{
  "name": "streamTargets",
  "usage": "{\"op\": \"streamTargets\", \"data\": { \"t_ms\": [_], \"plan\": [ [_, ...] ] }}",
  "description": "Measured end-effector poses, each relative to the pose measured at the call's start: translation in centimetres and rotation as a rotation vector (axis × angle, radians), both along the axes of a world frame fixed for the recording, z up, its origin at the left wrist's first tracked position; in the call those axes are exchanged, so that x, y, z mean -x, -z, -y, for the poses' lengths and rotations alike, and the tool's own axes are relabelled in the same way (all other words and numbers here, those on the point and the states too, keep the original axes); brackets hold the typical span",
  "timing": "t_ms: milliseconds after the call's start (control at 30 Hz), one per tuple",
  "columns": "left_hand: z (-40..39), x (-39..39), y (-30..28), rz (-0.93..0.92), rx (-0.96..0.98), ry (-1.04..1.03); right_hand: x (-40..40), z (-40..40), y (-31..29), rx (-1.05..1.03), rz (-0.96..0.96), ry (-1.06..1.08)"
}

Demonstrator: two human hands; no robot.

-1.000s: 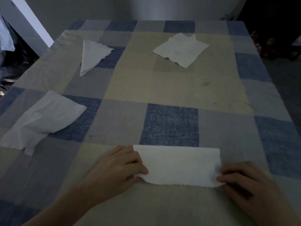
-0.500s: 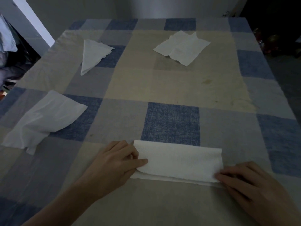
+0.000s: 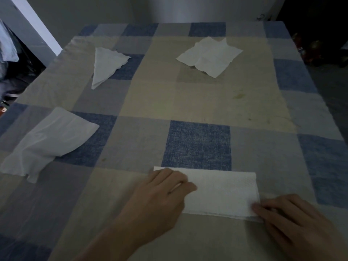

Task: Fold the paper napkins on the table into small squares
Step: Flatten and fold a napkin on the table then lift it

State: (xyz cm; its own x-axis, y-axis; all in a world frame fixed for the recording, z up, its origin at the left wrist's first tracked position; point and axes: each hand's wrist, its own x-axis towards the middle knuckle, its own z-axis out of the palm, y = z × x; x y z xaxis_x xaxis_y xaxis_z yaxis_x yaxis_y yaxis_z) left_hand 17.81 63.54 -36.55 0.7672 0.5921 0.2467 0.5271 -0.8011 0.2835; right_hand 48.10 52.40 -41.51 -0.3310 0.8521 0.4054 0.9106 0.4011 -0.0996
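Four paper napkins are seen on the checked surface (image 3: 131, 147). One folded napkin (image 3: 222, 193), a rectangle, lies at the near edge with its long axis running left to right, its fold line along the far side and its layered open edges toward the person. Its left end is pressed flat by the left hand (image 3: 160, 194), fingers extended. Its near right corner is pinned by the fingertips of the right hand (image 3: 293, 223), fingers nearly straight. Compared with half a second ago, the left hand has been slid further onto the napkin. Three other napkins lie well apart: a crumpled napkin (image 3: 47, 142) at left, a triangular napkin (image 3: 105, 66) far left, an unfolded napkin (image 3: 209, 56) far right.
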Motion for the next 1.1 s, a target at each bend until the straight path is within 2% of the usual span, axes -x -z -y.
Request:
{"op": "streamTargets", "data": {
  "t_ms": [167,300,400,467,533,600,700,767,867,1100],
  "plan": [
    [0.5,-2.6,2.4,-0.216,0.063,0.032,0.5,0.2,-0.6,0.020,0.018,0.036],
    [0.3,-2.1,3.1,-0.276,0.117,0.056,1.3,-0.1,-1.7,0.053,-0.007,0.087],
    [0.4,-2.3,3.2,-0.283,0.107,0.054,3.2,-1.1,-3.9,0.056,-0.196,0.179],
    [0.4,-2.3,3.5,-0.284,0.102,0.059,6.5,-2.2,-5.2,0.069,-0.386,0.249],
    [0.1,-2.2,3.7,-0.254,0.122,0.095,10.3,-3.5,-5.6,0.142,-0.492,0.253],
    [0.1,-2.2,3.7,-0.204,0.149,0.150,13.2,-4.7,-5.0,0.279,-0.474,0.234],
    [0.1,-2.3,3.7,-0.244,0.112,0.138,14.5,-5.4,-2.7,0.439,-0.392,0.228],
    [0.1,-2.2,3.8,-0.234,0.113,0.123,14.4,-5.3,-1.6,0.448,-0.292,0.219],
    [0.2,-2.1,3.7,-0.234,0.133,0.091,14.1,-5.3,-1.6,0.483,-0.290,0.225],
    [0.3,-1.3,3.1,-0.324,0.136,-0.104,11.4,-4.0,-0.9,0.481,-0.085,0.431]
  ]
}}
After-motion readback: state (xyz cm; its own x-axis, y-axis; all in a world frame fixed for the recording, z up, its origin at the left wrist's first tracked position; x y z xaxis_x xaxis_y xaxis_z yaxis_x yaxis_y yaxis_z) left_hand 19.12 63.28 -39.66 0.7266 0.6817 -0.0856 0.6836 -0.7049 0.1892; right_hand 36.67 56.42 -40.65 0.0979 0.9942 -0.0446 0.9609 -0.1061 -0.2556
